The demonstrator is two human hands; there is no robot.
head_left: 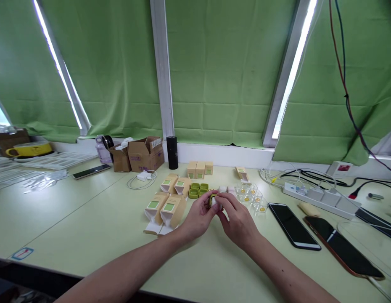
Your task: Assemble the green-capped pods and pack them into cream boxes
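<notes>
Forearms (129, 261) over the worktop (97, 227), my left grip (197, 216) and right grip (239, 218) pinch a small green-and-white piece (213, 201), probably light and stiff, best held by its sides!

Head cam looks fwd & down over tbl (97, 219).
</notes>
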